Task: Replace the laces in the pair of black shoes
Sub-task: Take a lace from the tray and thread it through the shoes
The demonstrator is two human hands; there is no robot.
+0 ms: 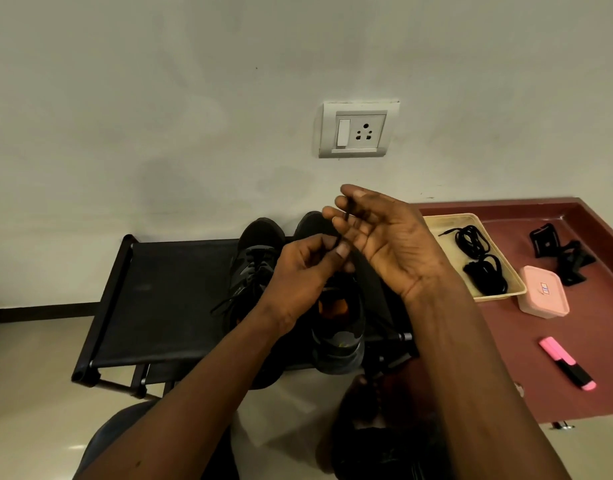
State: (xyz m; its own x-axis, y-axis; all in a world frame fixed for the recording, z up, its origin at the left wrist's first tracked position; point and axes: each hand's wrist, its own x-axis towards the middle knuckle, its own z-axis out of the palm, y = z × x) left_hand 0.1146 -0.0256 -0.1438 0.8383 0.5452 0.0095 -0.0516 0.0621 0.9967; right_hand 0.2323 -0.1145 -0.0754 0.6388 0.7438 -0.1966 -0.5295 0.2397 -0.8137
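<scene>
Because both shoes stand toes to the wall on the black fabric rack (166, 292), their openings face the person, which suits eyelet work. The left shoe (253, 268) looks laced, with loose ends trailing toward the rack's front edge. The left grip (298, 271) pinches the lace (346, 218) between thumb and forefinger, low, just above the right shoe (339, 330), whose orange insole shows. From there the lace rises to the right grip (384, 244), where thumb and forefinger pinch its upper end, the other fingers fanned loose. Judgement: one hand anchors while the other draws the lace straight; old lace or new, cannot tell. Further right, a cream tray (506, 292) on the red-brown surface (596, 341) keeps coiled spare laces (478, 258) within reach, with a pink box (544, 292) just beside it.
</scene>
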